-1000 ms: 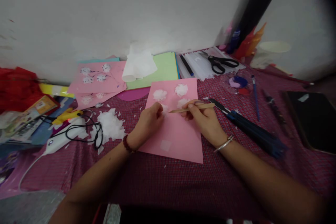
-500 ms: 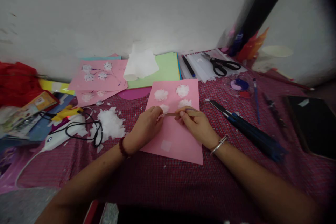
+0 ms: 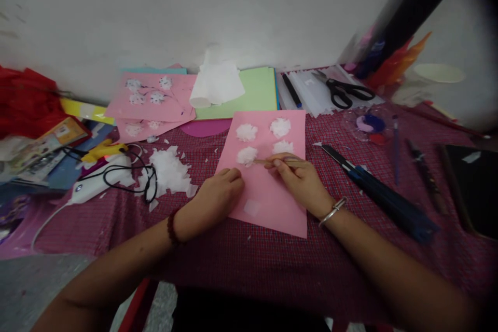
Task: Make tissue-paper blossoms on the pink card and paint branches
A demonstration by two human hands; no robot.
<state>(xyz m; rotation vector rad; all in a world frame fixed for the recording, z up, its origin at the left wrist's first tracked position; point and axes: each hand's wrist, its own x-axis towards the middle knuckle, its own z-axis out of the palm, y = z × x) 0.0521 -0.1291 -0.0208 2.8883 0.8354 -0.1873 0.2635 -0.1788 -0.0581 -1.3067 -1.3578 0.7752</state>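
Observation:
A pink sheet of paper [image 3: 272, 202] lies in front of me with several fluffy white paper tufts on it. My right hand [image 3: 295, 179] is closed round a thin wooden stick [image 3: 261, 161], its tip at the lower left tuft [image 3: 247, 155]. Just below that tuft, my left hand [image 3: 218, 194] rests over the sheet's left edge with its fingers curled together; whatever may be inside them is hidden. A pale square scrap [image 3: 252, 207] sits low on the sheet. Left of my left hand is a pile of white paper pieces [image 3: 171, 171].
A craft knife [image 3: 377, 192] lies right of the sheet, beyond it a paintbrush [image 3: 396, 150] and a paint palette [image 3: 369, 125]. Scissors [image 3: 342, 92] and a black marker [image 3: 291, 90] lie behind. At left is a white glue gun [image 3: 97, 181] with a looped black cord [image 3: 128, 187].
My left hand has drawn back from the lower left tuft toward me, uncovering it. The right hand still holds the stick, now with its tip at the tuft. The view has shifted slightly.

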